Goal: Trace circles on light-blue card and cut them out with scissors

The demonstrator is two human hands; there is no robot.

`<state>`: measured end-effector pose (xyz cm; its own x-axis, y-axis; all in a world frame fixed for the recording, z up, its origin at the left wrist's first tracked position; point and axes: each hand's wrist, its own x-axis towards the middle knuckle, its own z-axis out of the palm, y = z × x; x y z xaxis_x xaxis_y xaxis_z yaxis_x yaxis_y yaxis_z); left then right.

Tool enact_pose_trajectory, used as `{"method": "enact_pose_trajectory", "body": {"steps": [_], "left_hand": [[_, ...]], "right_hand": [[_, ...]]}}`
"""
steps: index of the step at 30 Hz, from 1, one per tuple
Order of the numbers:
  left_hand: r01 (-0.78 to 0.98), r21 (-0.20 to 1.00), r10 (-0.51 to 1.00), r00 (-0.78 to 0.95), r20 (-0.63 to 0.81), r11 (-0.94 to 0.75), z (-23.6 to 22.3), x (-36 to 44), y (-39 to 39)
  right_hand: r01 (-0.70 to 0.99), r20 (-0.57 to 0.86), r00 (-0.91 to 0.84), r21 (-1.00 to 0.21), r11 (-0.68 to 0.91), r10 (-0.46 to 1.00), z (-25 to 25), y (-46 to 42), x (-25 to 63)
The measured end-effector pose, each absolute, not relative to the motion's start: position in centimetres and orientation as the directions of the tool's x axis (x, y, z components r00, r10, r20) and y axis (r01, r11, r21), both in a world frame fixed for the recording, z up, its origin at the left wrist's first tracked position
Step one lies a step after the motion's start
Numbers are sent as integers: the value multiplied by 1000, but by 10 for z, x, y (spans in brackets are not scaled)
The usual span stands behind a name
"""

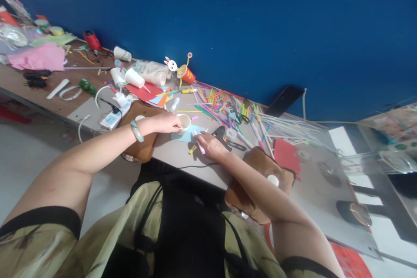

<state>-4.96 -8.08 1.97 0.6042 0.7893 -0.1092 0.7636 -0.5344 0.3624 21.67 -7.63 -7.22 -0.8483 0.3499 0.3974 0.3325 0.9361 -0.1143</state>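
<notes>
My left hand, with a pale bangle at the wrist, grips the rim of a white paper cup. The cup rests over a light blue sheet of paper near the table's front edge. Fingers curled, my right hand holds a white marker with a pink end above the right part of that sheet. A short yellow piece lies just left of the marker, and a small pink one lies behind the cup. The marker's tip is too blurred to make out.
Colourful sticks and pipe cleaners spread along the wall, with scissors among them. Brown cushions hang over the front edge on both sides. A power strip, stacked paper cups and a decorated red cup stand further left.
</notes>
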Motion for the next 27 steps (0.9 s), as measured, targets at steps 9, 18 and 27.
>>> {"method": "enact_pose_trajectory", "body": {"steps": [9,18,27], "left_hand": [[782,408,781,584,-221,-470,29,-48,-71],[766,450,745,608,-273,-459,30,-48,-62],[767,390,764,612,-203,-510,25,-50,-71]], "right_hand": [[323,379,-851,-168,931,363,-73,-74,216],[317,385,-855,-142,938,347,-70,-75,217],[324,385,-861,-88,942,332,-70,-75,214]]}}
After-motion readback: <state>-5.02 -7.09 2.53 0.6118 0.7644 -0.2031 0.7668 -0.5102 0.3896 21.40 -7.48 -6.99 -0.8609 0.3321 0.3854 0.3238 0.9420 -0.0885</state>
